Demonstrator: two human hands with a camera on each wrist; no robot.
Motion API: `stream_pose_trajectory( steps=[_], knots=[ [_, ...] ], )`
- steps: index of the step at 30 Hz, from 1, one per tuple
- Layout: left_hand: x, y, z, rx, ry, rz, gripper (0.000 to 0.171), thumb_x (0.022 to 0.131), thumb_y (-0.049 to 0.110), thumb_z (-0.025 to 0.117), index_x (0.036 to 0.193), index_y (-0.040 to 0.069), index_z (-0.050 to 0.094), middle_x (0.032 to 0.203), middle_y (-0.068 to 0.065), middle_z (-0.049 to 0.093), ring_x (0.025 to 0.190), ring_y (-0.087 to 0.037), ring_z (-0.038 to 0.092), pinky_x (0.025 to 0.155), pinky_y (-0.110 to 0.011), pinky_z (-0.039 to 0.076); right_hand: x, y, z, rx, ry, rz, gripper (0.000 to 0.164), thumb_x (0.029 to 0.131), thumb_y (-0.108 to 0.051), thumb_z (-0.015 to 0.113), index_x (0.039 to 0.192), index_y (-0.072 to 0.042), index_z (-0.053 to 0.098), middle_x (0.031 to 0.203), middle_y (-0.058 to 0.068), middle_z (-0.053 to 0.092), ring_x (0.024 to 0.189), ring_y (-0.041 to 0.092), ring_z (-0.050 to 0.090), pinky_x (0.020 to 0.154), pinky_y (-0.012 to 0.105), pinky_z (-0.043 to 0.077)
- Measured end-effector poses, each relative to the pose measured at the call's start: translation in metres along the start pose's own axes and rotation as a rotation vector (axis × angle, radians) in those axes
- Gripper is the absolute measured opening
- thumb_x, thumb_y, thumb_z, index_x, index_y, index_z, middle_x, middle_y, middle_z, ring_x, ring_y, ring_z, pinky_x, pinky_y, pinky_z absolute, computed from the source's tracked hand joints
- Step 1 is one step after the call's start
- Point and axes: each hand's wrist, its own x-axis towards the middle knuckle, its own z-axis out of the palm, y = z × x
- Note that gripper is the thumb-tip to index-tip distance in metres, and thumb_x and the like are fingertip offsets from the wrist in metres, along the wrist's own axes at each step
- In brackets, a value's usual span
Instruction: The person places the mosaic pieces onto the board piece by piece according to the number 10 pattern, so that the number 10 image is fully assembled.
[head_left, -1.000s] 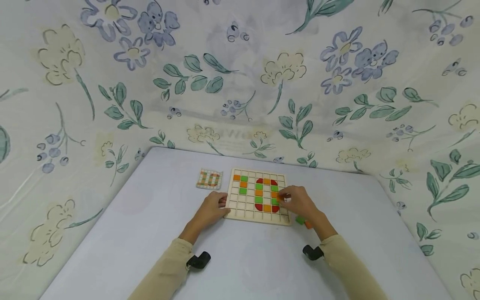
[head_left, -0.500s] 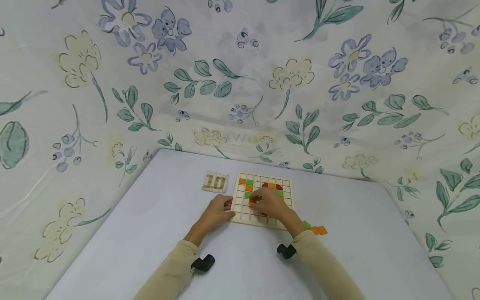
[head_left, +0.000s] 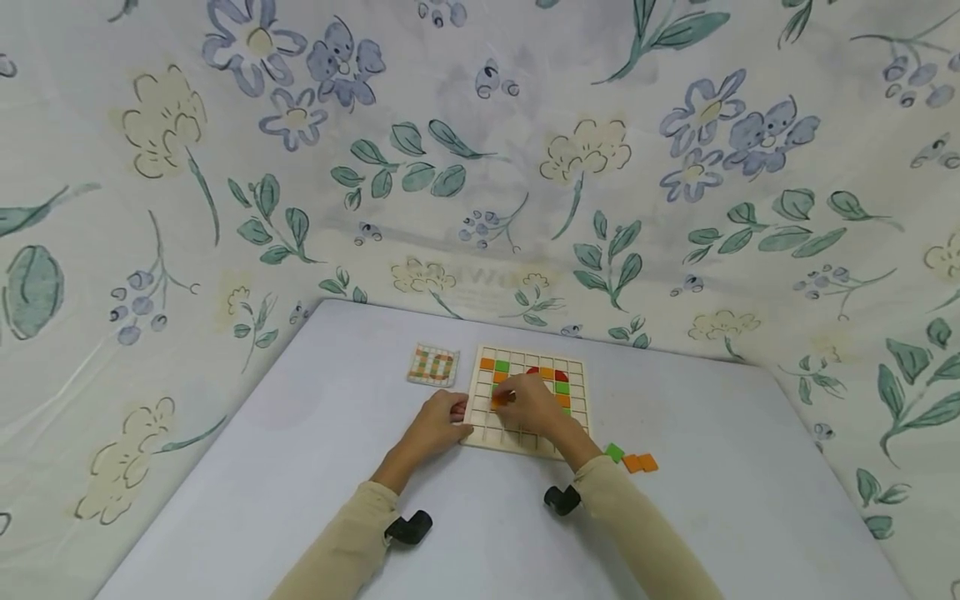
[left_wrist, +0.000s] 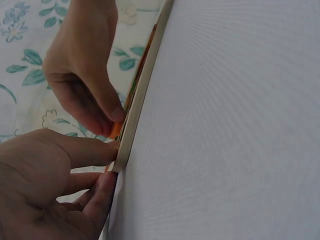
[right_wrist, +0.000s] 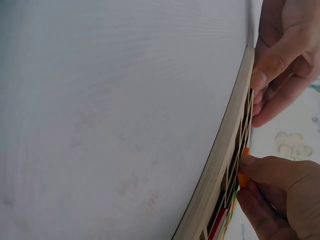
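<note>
Small orange tile over wooden grid board

Open table lies left of the board; 3 loose tiles crowd its right.

Pale wood, matt cloth, bright tiles

The grid board looks like pale unvarnished wood with a smooth edge; its orange tile and the loose tiles to the right look smooth and matt. The table cover shows a fine woven grain, and the backdrop is printed floral cloth.
</note>
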Motion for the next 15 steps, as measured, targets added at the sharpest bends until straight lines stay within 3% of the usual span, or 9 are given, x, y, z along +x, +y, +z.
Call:
stream_pose_trajectory(
  steps=[9,15],
  knots=[
    [-0.0007,0.0006,0.0008,0.001,-0.001,-0.011,0.052,0.080,-0.002,0.075,0.126,-0.014,0.055,0.108,-0.014,0.058,0.100,-0.024,0.062,0.087,-0.031,0.055,0.0004,-0.0029,0.0017,-0.044,-0.009,0.006,0.021,0.085,-0.015,0.076,0.106,-0.008,0.076,0.092,-0.003,0.069,0.082,0.012,0.059,0.077,0.024,0.054],
    [-0.0008,0.0005,-0.0003,0.009,0.005,-0.015,0.051,0.080,-0.001,0.075,0.126,-0.014,0.056,0.106,-0.013,0.059,0.099,-0.023,0.062,0.086,-0.031,0.055,0.0007,-0.0039,0.0029,-0.054,-0.019,0.005,0.020,0.085,-0.013,0.075,0.105,-0.009,0.076,0.094,-0.003,0.070,0.083,0.012,0.059,0.079,0.024,0.054]
  ],
)
